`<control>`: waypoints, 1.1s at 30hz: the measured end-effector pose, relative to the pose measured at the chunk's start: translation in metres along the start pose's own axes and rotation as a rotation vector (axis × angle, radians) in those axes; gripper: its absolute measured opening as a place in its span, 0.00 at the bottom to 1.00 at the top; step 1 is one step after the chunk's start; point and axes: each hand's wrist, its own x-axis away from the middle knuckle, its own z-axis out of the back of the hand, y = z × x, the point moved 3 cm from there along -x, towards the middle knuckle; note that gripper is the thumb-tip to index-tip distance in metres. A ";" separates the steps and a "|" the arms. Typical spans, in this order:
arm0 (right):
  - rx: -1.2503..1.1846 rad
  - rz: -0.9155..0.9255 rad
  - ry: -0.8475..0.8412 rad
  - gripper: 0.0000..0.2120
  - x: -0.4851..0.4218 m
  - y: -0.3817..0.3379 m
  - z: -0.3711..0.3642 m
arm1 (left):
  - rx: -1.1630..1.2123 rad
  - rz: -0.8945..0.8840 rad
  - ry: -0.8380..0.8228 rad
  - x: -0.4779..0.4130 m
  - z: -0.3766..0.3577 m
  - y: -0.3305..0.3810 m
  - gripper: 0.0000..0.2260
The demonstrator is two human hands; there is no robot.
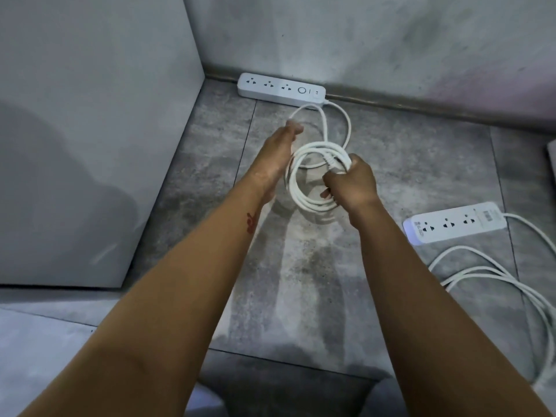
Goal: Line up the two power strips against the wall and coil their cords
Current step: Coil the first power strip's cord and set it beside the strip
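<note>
First power strip (281, 89) is laid flat on the floor (406, 164) at the far side, long edge against the skirting (421, 108) of the far wall (361, 40), left end close to the corner with the grey panel (90, 115). Sockets and round switch face up. Its cord (313, 188) exits at the right end, runs in a loose arc toward the near side and is gathered into several round loops held above the tiles.

Right hand (352, 183) is closed in a fist around the right side of the loops; the ribbed strain-relief part of the cord is seen right at the fingers. Left hand (278, 149) is stretched out, palm to the right, fingers mostly straight; one further loop is caught at the fingertips (296, 126) just near the strip. Whether it is pinched or only hooked cannot be told.

Second power strip (455, 222) is lying on the floor to the right, well apart from the wall, angled, sockets up. Its cord (493, 275) is spread uncoiled in loose bends on the near right, running out of view at the edge.
</note>
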 end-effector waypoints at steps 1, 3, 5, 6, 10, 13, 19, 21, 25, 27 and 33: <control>0.044 0.037 -0.025 0.09 0.003 -0.003 0.003 | -0.066 -0.050 0.039 -0.004 0.004 0.002 0.19; 0.108 0.113 -0.088 0.10 0.007 -0.010 0.007 | -0.310 -0.195 0.128 -0.013 0.011 0.009 0.15; 0.147 0.162 -0.137 0.11 0.010 -0.015 0.010 | -0.645 -0.291 0.159 -0.020 0.015 0.017 0.15; 0.146 0.169 -0.147 0.11 0.011 -0.017 0.012 | -0.791 -0.292 0.126 -0.022 0.014 0.019 0.15; 0.092 0.140 -0.079 0.09 0.012 -0.019 0.019 | -1.109 -0.316 0.078 -0.022 0.013 0.024 0.15; -0.003 0.064 0.048 0.08 0.009 -0.015 0.021 | -1.124 -0.422 0.182 -0.018 0.012 0.028 0.16; -0.241 -0.111 0.239 0.08 0.003 -0.006 0.020 | -0.698 -0.285 0.006 -0.010 0.001 0.024 0.15; -0.315 -0.144 0.265 0.11 0.003 -0.007 0.019 | -0.501 -0.226 -0.047 -0.003 -0.002 0.026 0.16; -0.343 -0.145 0.255 0.16 0.003 -0.010 0.010 | -0.162 -0.019 -0.151 0.011 -0.007 0.031 0.24; -0.372 -0.177 0.206 0.16 0.008 -0.011 0.003 | -0.038 0.016 -0.177 0.011 -0.007 0.032 0.20; -0.499 -0.291 0.101 0.11 0.021 -0.013 -0.006 | 0.215 0.094 -0.216 0.010 -0.009 0.030 0.07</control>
